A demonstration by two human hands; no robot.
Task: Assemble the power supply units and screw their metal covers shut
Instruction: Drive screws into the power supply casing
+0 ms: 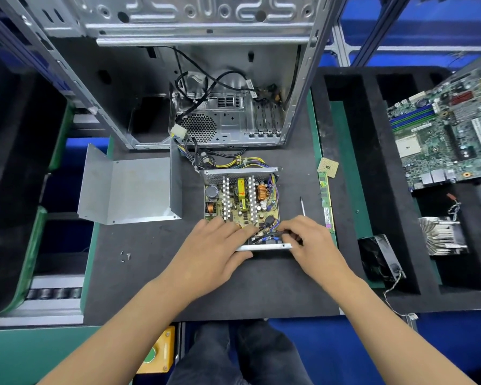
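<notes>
While both hands work at the near edge of the open power supply (242, 207), the left hand (214, 251) lies flat on its circuit board, fingers (240, 232) stretched nearly straight and pressing down beside the near metal rim. The right hand (311, 245) has its fingers (286, 230) curled, pinching black wires (264, 236) at the supply's near right corner. Past the fingertips the board shows heat sinks, a copper coil and a yellow transformer, with a bundle of yellow and black cables running off its far side. Left of the left fingers the bent metal cover (128, 190) lies detached, inner side up, and nearer the person a few loose screws (125, 257) sit apart on the dark desk (261, 287). Just right of the right fingers lie a screwdriver (302, 205) and a memory stick (326, 201), with a processor chip (328, 167) beyond. A bare computer case (200, 79) stands behind. Black foam trays to the right hold a motherboard (444, 132), a fan and a heat sink (442, 236).
</notes>
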